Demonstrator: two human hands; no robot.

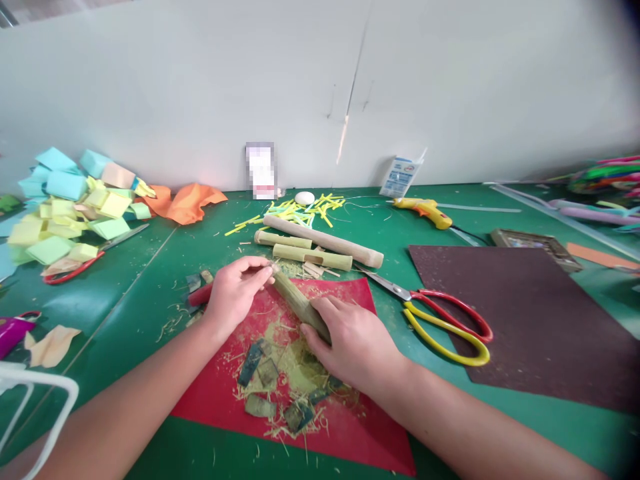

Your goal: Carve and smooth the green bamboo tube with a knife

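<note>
My right hand [357, 333] is wrapped round the lower part of a green bamboo tube [295, 293], which slants over a red sheet [225, 393]. Thumb and fingers of my left hand [237, 290] are pinched together at the tube's far end; whether a loose fibre is between them cannot be made out. Under the tube, fine bamboo dust and shavings [295, 360] cover the sheet, with several dark sandpaper pieces [251, 363] among them. Beyond lie two short bamboo tubes [313, 257], one with a notch cut in it, and a longer pale stick [323, 241].
Large scissors [445, 317] with red and yellow handles lie right, partly on a dark brown sheet [520, 300]. Behind are a yellow glue gun [425, 212], yellow strips [327, 203] and a white egg-shaped piece [305, 199]. Folded paper blocks [65, 220] pile up left; a pale wall stands behind.
</note>
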